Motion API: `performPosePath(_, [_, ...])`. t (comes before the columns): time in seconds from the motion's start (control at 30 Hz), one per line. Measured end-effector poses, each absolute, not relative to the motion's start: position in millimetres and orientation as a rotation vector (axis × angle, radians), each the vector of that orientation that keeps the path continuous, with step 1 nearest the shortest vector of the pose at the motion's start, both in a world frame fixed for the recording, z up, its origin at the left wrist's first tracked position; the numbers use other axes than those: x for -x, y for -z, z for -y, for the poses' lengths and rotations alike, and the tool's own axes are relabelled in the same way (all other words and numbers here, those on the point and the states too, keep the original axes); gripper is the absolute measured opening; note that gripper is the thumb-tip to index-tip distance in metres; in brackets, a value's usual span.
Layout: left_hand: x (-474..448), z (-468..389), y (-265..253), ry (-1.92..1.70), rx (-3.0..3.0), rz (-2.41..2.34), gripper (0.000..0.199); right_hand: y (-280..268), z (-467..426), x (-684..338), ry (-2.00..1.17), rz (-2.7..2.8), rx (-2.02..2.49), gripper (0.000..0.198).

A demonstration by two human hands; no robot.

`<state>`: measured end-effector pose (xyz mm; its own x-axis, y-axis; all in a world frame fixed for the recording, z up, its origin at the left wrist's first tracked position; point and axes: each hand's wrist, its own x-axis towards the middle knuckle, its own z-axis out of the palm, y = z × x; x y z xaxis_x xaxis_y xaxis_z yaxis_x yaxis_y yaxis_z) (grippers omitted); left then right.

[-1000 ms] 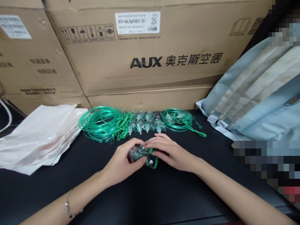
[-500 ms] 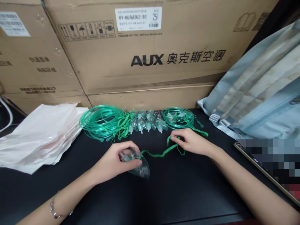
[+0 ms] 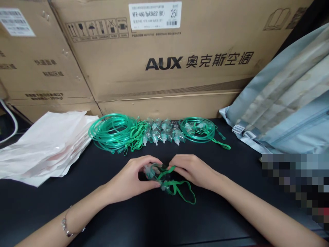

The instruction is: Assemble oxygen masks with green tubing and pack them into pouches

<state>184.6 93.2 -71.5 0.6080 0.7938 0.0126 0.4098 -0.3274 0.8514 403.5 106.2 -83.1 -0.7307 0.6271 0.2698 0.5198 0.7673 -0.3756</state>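
Note:
Low over the black table, my left hand (image 3: 136, 180) is closed around a clear green oxygen mask (image 3: 154, 172), its thumb below and fingers above. My right hand (image 3: 191, 169) pinches the green elastic strap (image 3: 170, 169) close against the mask's right side. A loose loop of that strap hangs below the right hand. Part of the mask is hidden behind the fingers. Beyond the hands lie several more masks (image 3: 164, 135) in rows, with a bunch of green straps (image 3: 137, 133) to their left.
Coils of green tubing lie at the left (image 3: 113, 132) and right (image 3: 213, 137) of the masks. White packets (image 3: 43, 147) are stacked at the left. Cardboard boxes (image 3: 154, 85) stand behind, and a light blue bag (image 3: 288, 96) leans at the right.
My right hand has moved left and slightly down, bringing the strap to the mask. The strap, stretched out between the hands before, is now gathered in a loop. The mask has turned in my left hand.

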Motion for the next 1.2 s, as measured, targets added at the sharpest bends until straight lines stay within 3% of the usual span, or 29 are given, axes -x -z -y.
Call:
performPosePath(0.23, [-162,-107,66,-0.331,-1.785,-1.030,0.031,61,-122,-452,-0.121,2.246,1.088,0.020])
performPosePath(0.33, [-155,-112,62,-0.197,-1.765,-0.989,0.035,58,-125,-458,-0.186,2.218,1.183,0.019])
performPosePath(0.47, [-155,-111,58,-0.182,-1.958,-1.004,0.041,46,-135,-423,-0.365,2.132,1.206,0.023])
performPosePath(0.63, [-154,-111,62,-0.175,-2.024,-0.978,0.045,5,-186,-353,-0.336,2.068,1.027,0.025])
performPosePath(0.9, [-151,-112,64,-0.201,-2.040,-0.965,0.046,-11,-280,-301,-0.007,2.206,1.167,0.030])
performPosePath(1.1, [-151,-112,64,-0.206,-2.028,-0.952,0.047,1,-280,-284,-0.133,2.576,1.236,0.029])
performPosePath(1.2, [-151,-112,65,-0.192,-2.033,-0.958,0.047,0,-265,-289,-0.200,2.748,1.208,0.045])
